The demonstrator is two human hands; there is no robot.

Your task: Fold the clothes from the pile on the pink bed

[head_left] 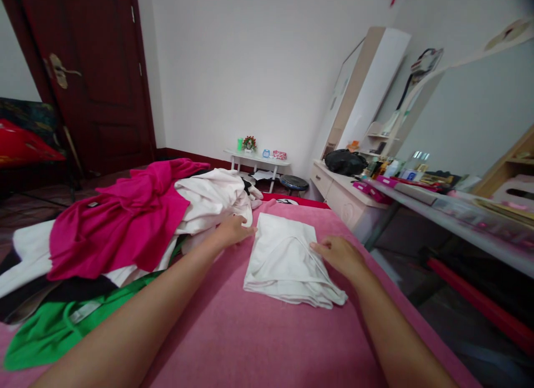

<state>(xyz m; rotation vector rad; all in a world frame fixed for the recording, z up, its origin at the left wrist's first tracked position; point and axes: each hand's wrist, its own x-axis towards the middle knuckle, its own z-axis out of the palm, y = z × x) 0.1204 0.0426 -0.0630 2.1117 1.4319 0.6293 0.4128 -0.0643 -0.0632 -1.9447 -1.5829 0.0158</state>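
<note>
A white shirt [287, 263], folded into a rough rectangle with its layered edges towards me, lies flat on the pink bedcover [233, 343]. My left hand [234, 231] is beside its upper left edge, fingers loosely apart and holding nothing; whether a fingertip touches the cloth is hard to see. At the right edge, my right hand [340, 254] has its thumb and curled fingers closed on the fabric. Left of my left hand lies a heap of loose clothes: a magenta top [125, 227], a white garment [208, 196] and a green garment [62, 327].
A dressing table [354, 190] with a black bag [345, 162] and bottles stands along the right, beside a glass-edged shelf [454, 221]. Beyond the bed are a small white table [256, 156] and a round stool [294, 182]. A dark red door [92, 71] is at the left.
</note>
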